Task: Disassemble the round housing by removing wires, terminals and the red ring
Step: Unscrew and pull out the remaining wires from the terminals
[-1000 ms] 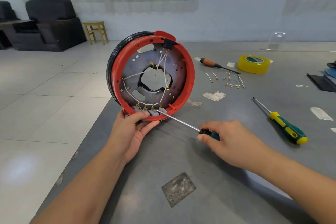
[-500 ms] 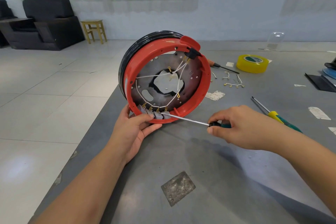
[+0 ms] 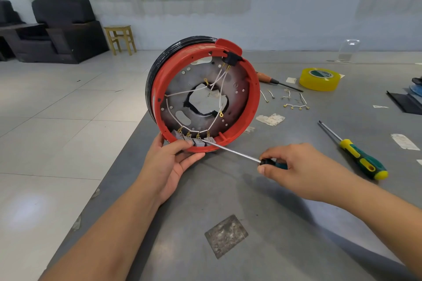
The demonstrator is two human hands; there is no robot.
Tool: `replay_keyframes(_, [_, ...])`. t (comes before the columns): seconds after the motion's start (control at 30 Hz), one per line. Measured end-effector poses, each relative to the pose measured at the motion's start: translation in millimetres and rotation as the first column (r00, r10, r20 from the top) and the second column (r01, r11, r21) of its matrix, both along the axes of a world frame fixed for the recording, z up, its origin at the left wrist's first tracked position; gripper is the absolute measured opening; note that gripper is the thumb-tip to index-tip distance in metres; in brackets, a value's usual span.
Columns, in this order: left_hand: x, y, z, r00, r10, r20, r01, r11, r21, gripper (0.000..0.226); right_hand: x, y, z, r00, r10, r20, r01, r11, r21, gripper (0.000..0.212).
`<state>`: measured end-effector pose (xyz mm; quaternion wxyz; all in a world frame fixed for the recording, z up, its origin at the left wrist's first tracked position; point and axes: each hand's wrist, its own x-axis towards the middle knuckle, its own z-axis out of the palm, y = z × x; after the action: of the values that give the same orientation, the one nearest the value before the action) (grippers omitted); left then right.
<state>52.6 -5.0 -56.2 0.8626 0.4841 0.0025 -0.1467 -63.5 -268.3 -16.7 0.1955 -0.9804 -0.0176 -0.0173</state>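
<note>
The round housing (image 3: pixel 237 98) stands on edge on the grey table, a red ring (image 3: pixel 253 89) around a dark metal plate with a black band behind. White wires (image 3: pixel 217 84) with gold terminals cross the plate. Several grey terminal blocks (image 3: pixel 198 141) sit at the bottom inside rim. My left hand (image 3: pixel 169 162) grips the ring's lower edge, thumb on the blocks. My right hand (image 3: pixel 303 169) holds a screwdriver (image 3: pixel 230 150) whose tip touches a terminal block.
A green and yellow screwdriver (image 3: pixel 358 157) lies to the right. Removed wires (image 3: pixel 294 105), an orange-handled screwdriver (image 3: pixel 271 80) and a yellow tape roll (image 3: pixel 319 78) lie behind the housing. The table's left edge (image 3: pixel 127 143) drops to a tiled floor. A metal patch (image 3: pixel 226 235) lies near me.
The housing has turned and shifted right. My right hand rose with the screwdriver, whose shaft now lies flatter, tip still at the terminal blocks. The left hand keeps its grip.
</note>
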Motion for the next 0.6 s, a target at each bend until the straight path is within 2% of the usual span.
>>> replay_keyframes(0.33, [0,0,1,0.998,0.056,-0.016,-0.057,0.997,-0.057,0.04,-4,15,-9,0.999,-0.022,0.046,0.02,0.999,0.04,0.025])
replay_keyframes(0.6, [0,1,-2,0.998,0.003,0.057,-0.004,1.0,0.019,0.044,2,-2,24,0.998,0.02,-0.052,-0.022,0.999,-0.046,0.026])
